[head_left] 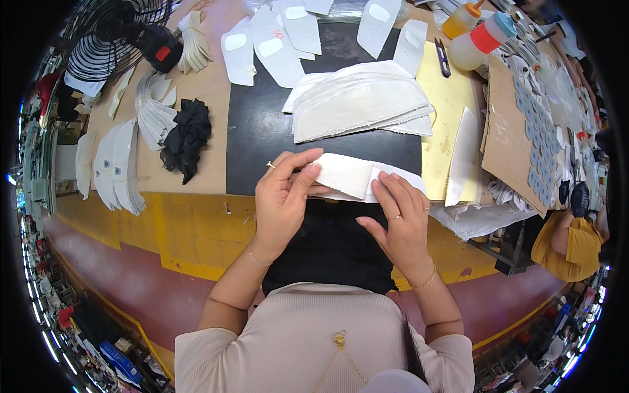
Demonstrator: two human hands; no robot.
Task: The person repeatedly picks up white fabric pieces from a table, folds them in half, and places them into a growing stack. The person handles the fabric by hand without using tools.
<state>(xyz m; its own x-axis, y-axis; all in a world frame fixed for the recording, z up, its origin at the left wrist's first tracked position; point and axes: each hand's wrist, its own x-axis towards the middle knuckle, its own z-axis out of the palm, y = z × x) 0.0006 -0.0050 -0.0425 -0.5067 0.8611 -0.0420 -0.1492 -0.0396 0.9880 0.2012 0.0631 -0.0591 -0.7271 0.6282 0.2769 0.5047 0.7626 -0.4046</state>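
Over the front edge of the black mat [262, 137], a white fabric piece [344, 174] lies between my hands, with one layer folded or laid upon another. My left hand [285, 190] pinches its left end between thumb and fingers. The fingers of my right hand [401, 216] rest stretched out on the right part of the piece, thumb apart. Just beyond lies a stack of curved white fabric pieces [357, 98]. Farther back are several white pieces [275, 46] with pale patches.
On the left are a black fan [105, 39], fabric stacks [118, 167] and a crumpled black cloth [187, 137]. To the right lie thread snips [442, 57], bottles [481, 42] and a cardboard sheet [511, 131] with grey tags. Another person's mustard sleeve [570, 252] shows at far right.
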